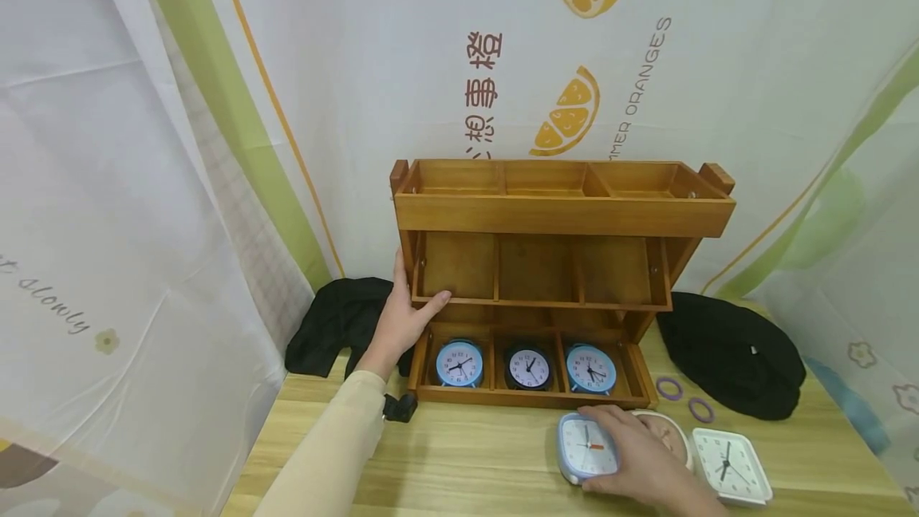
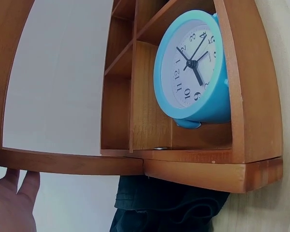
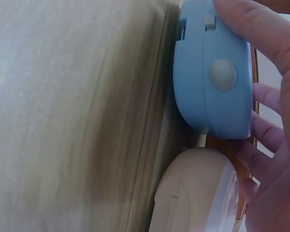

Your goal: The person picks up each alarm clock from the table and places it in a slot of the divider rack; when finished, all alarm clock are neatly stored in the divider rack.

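A tiered wooden storage box [image 1: 560,218] stands at the back, each tier split into three compartments. My left hand [image 1: 405,317] grips its left side, thumb over the middle tier's front edge and fingers behind. In the bottom tier sit a light blue round alarm clock [image 1: 459,363], a black one [image 1: 528,367] and another light blue one [image 1: 591,369]. My right hand [image 1: 635,453] holds a pale blue square alarm clock [image 1: 587,447] near the table's front, with the thumb on its side in the right wrist view. The middle and top tiers show bare compartments.
Right of my right hand are a beige round clock [image 1: 664,433], partly hidden, and a white square clock [image 1: 731,465]. Two purple rings [image 1: 669,388] lie near a black cloth [image 1: 732,353]. More black cloth [image 1: 333,317] lies left of the box, and a small black object [image 1: 400,408] at its front-left corner.
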Motion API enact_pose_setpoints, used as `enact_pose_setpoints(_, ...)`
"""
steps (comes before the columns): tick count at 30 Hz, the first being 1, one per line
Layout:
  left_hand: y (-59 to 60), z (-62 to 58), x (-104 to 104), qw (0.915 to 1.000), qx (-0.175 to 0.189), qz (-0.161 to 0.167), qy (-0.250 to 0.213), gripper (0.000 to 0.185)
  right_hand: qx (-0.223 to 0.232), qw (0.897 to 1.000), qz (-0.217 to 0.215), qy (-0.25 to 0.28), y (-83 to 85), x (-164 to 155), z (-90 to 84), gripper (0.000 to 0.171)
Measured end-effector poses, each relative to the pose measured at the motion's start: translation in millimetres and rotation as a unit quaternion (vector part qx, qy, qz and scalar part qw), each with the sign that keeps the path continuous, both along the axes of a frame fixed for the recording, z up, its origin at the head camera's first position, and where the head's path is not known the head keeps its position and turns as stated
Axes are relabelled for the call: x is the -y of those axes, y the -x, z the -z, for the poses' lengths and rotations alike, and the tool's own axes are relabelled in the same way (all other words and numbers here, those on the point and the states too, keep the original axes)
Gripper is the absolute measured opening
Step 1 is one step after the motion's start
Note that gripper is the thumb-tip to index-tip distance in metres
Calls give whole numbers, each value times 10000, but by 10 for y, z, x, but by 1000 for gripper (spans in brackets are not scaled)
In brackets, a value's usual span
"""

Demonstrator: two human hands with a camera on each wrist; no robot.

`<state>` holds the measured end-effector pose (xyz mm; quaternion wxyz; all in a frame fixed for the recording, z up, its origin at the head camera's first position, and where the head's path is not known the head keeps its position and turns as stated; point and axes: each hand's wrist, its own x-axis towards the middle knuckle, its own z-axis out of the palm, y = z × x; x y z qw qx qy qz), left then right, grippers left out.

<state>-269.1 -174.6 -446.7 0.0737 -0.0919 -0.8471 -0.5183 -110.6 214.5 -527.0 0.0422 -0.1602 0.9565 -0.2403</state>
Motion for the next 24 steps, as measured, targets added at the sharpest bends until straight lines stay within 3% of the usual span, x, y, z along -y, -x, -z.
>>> enact_pose_setpoints(11, -1, -12, 0, 10000, -36, 13, -36, 115, -1129, 9930, -102, 340, 14, 87, 26, 99)
enact_pose_setpoints(16, -8, -8, -8, 10000, -29, -31, -19, 113, -1791, 9813, -60, 706, 73, 142, -77, 96)
enact_pose_setpoints(24, -14, -6, -7, 9999, 67, -75, 63, 113, -2058, 9699, -174, 1291, 219, 267, -340, 99)
